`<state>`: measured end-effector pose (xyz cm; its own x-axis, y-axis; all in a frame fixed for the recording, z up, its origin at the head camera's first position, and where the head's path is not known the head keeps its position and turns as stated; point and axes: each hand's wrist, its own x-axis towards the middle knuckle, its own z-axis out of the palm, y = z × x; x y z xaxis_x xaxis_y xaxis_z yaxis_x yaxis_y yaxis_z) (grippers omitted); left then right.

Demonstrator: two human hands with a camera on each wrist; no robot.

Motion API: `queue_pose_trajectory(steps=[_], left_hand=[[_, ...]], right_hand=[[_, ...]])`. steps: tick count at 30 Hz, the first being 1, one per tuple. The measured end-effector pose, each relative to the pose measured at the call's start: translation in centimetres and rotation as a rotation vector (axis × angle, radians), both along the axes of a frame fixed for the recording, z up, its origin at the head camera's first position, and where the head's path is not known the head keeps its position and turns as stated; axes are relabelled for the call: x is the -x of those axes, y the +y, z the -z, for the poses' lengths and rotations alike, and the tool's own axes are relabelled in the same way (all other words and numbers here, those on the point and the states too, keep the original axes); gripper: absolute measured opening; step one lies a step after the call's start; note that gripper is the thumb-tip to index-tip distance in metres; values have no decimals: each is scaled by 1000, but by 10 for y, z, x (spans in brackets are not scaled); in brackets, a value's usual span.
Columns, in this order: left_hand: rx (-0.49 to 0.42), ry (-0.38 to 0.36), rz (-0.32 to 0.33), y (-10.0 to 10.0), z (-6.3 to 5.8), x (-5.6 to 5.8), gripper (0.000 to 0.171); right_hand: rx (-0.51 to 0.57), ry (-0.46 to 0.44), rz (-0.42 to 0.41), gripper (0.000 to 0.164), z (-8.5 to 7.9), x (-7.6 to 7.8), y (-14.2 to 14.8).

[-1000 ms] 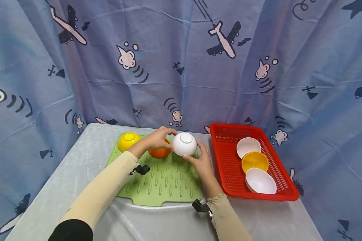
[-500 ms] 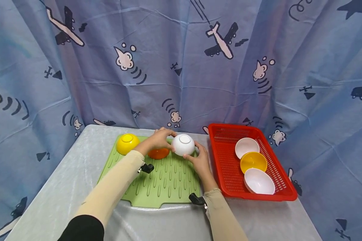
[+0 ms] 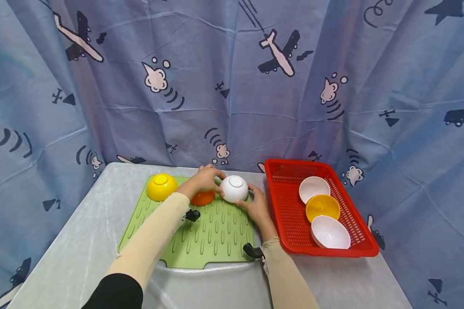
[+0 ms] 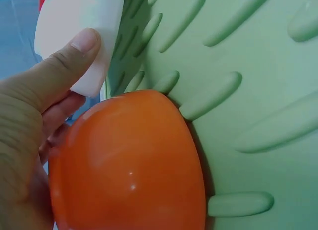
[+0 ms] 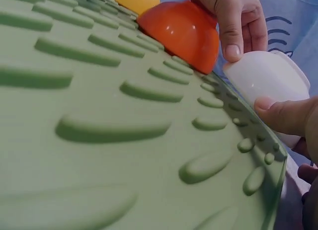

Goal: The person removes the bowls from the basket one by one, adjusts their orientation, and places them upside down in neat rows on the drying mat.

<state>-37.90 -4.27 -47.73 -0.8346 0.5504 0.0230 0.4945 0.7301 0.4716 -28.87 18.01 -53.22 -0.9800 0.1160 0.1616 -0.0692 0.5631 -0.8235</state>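
A white bowl is upside down close over the back right part of a green drying mat. My left hand grips its left side, thumb toward me. On the opposite side my right hand holds it with the thumb at the near rim. Directly beneath my left hand an orange bowl lies upside down on the mat, partly hidden by that hand in the head view. Farther left on the mat stands an upturned yellow bowl.
A red plastic basket stands right of the mat. Inside it, along its right side, are a far white bowl, a yellow-orange bowl and a near white bowl. A blue patterned curtain hangs behind the table.
Both hands have lowered the white bowl slightly toward the mat. The head view has shifted a little to the right. The bowls in the basket stay put.
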Motion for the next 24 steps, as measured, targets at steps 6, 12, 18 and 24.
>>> queue_pose_trajectory(steps=[6,12,18,24], left_hand=[[64,31,20,2,3,3,59],[104,69,28,5,3,3,55],[112,43,45,6,2,1,52],[128,19,23,5,1,1,56]], right_hand=[[-122,-37,25,80,4,2,1],[-147,-37,8,81,4,2,2],[-165,-47,-4,82,6,1,3],[-197,-41,-23,82,8,2,2]])
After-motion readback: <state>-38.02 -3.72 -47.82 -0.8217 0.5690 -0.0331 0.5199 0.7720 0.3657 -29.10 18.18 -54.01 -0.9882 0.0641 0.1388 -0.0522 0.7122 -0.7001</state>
